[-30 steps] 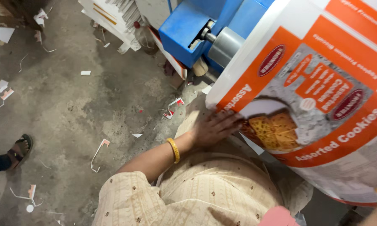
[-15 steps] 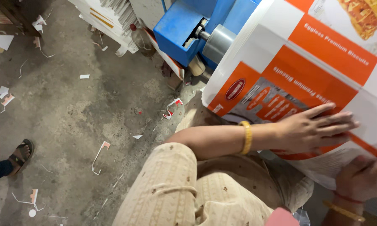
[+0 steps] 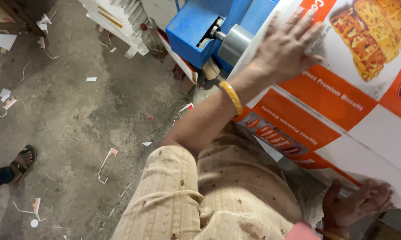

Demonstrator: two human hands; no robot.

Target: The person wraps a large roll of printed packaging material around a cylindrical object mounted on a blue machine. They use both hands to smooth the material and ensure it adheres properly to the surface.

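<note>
A large printed cardboard sheet (image 3: 342, 120), orange and white with biscuit pictures, fills the right side of the view. My left hand (image 3: 287, 44), with a yellow bangle on its wrist, lies flat on the sheet's upper part with fingers spread. It is close to the grey roller (image 3: 233, 43) of a blue machine (image 3: 196, 29). My right hand (image 3: 356, 204) grips the sheet's near edge at the bottom right, with its fingers lying over the white margin.
The concrete floor (image 3: 76, 115) on the left is littered with paper scraps. Another person's sandalled foot (image 3: 22, 160) is at the left edge. Stacked white sheets (image 3: 120, 18) stand beside the machine at the top.
My left hand has slid farther up the sheet, from its lower edge toward the roller. My right hand has come into view at the sheet's near edge.
</note>
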